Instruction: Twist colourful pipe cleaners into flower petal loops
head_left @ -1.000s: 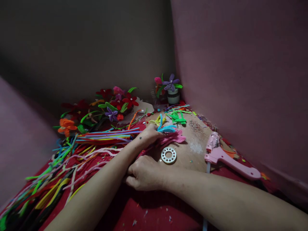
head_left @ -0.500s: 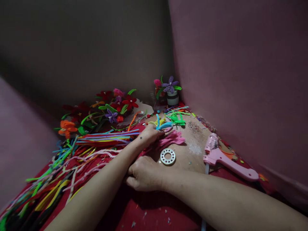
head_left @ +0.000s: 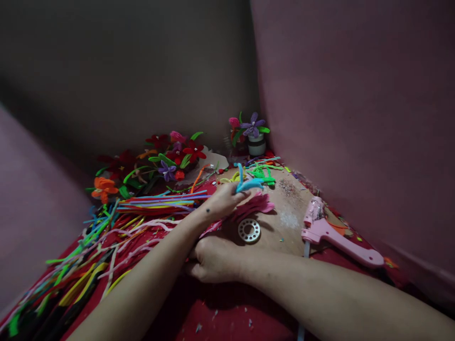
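My left hand (head_left: 227,198) reaches out over the board and pinches a light-blue pipe cleaner piece (head_left: 251,183), bent with one end standing up. Pink pipe cleaner pieces (head_left: 256,203) lie in a bunch just beyond and below those fingers. My right hand (head_left: 215,258) is closed in a fist beside my left forearm; its fingertips are partly hidden, and I cannot make out what they hold. Some pink fuzzy material (head_left: 212,228) shows just above that fist. A metal ring with holes (head_left: 249,230) lies on the board to the right of both hands.
A pink glue gun (head_left: 325,232) lies on the right. Long coloured pipe cleaners (head_left: 159,203) spread across the red cloth (head_left: 220,312) on the left. Fuzzy flowers (head_left: 174,156) and a small potted flower (head_left: 256,142) stand at the back, with green pieces (head_left: 265,175) in front.
My left hand has lifted the blue piece slightly and shifted it right, clear of the yellow pieces. My right hand stays closed in nearly the same spot.
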Tool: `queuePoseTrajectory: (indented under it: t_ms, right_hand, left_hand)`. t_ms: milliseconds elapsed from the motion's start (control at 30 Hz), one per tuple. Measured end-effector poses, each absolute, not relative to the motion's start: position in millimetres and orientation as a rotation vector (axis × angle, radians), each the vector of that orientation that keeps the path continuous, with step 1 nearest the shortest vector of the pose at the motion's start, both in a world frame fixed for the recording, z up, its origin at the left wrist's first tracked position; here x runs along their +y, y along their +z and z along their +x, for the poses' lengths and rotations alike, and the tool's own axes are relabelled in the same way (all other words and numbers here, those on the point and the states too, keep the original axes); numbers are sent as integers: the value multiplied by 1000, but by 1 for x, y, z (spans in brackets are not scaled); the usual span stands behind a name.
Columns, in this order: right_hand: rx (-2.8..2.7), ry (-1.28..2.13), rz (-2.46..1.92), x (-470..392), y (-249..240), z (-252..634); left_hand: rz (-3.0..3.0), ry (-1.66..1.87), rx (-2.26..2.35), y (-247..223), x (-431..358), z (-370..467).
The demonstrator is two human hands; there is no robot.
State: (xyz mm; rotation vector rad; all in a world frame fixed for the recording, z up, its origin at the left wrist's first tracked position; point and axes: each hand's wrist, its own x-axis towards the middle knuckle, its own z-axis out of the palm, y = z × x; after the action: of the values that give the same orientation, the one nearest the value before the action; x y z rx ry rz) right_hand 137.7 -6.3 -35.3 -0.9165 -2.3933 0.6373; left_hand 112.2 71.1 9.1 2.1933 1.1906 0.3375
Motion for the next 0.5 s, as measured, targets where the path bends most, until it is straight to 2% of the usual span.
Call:
queuePoseTrajectory:
  t_ms: [100,200,500]
  right_hand:
    - [-2405,565,-890,-10,-30,140]
    - [-2432,476,-905,-13,-26,142]
    - [-2407,614,-859,-12,-36,140]
  left_hand:
    - [2718,-3,1080,4,66,113]
    - [2869,-222,1071,2,60,111]
    - [2892,-59,1254,0,62,110]
